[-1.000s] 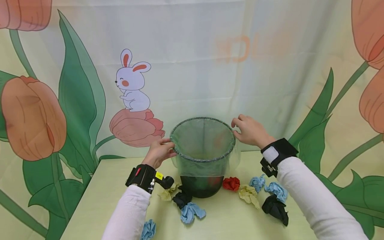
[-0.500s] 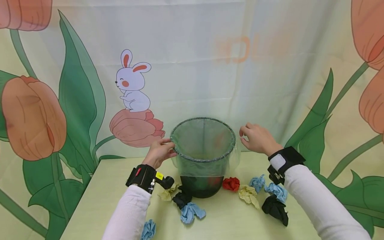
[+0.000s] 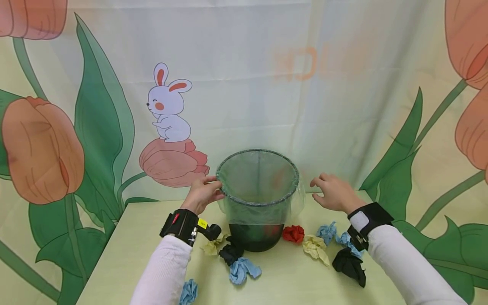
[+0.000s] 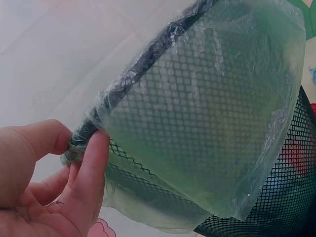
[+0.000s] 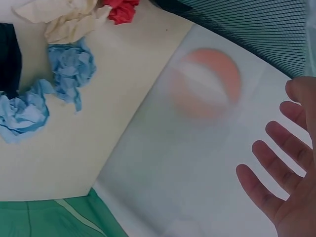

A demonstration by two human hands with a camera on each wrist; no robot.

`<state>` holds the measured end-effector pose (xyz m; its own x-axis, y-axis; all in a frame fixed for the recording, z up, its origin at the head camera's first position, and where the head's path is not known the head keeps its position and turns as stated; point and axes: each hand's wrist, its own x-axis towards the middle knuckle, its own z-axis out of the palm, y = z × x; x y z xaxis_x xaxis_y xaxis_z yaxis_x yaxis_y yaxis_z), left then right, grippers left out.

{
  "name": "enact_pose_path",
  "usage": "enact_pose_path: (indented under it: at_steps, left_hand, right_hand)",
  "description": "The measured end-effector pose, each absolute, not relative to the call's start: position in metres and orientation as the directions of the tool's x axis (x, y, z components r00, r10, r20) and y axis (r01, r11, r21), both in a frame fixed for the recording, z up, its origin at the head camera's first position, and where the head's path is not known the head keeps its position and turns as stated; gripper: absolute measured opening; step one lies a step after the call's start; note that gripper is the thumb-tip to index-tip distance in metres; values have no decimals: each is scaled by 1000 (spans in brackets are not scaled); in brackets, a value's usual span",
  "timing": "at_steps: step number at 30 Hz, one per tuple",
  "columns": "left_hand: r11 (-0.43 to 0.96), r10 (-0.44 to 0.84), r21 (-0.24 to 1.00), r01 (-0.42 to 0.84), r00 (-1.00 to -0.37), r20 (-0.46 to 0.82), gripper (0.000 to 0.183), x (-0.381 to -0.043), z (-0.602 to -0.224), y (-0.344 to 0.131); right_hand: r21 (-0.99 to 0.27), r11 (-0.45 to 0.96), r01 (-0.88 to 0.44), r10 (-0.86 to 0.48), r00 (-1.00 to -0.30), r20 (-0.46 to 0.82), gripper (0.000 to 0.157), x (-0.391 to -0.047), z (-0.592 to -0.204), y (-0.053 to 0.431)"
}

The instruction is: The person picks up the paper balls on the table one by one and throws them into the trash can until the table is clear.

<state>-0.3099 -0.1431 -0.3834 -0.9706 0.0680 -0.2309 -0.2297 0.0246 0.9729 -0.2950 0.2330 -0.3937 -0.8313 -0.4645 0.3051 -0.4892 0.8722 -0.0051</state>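
A black mesh waste bin (image 3: 256,238) stands upright on the table, lined with a thin translucent green bin bag (image 3: 259,215) folded out over the rim. At the rim's left side is my left hand (image 3: 202,195). In the left wrist view its thumb and fingers pinch the bag-covered rim (image 4: 140,69), with the overhanging bag (image 4: 212,123) draped down the mesh. My right hand (image 3: 336,194) is in the air to the right of the bin, apart from it. The right wrist view shows that hand (image 5: 291,173) with nothing in it, fingers spread and slightly bent.
Right of the bin lie crumpled papers: red (image 3: 293,234), yellow (image 3: 316,248), blue (image 3: 326,233) and black (image 3: 348,266). On its left are a yellow one (image 3: 212,246), a black one (image 3: 231,253) and a blue one (image 3: 244,270). A printed curtain (image 3: 244,84) hangs behind the table.
My right hand has left the bin's right rim and moved right and down, its fingers loosening. The left hand and the bin have stayed in place.
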Motion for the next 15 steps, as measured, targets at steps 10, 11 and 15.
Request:
enact_pose_path:
  at_steps: [10,11,15]
  left_hand:
    - [15,72,973,-232,-970,-232,56,-309,-383,-142]
    - [14,73,973,-232,-970,-232,56,-309,-383,-142]
    - [11,77,972,-234,-969,-234,57,-309,-383,-143]
  right_hand:
    - [-28,903,-428,-410,-880,238,27,-281,-426,248]
    - [-26,907,-421,-404,-885,232,28,-279,-430,250]
    - [-30,920,-391,-377,-903,208,31,-273,-445,257]
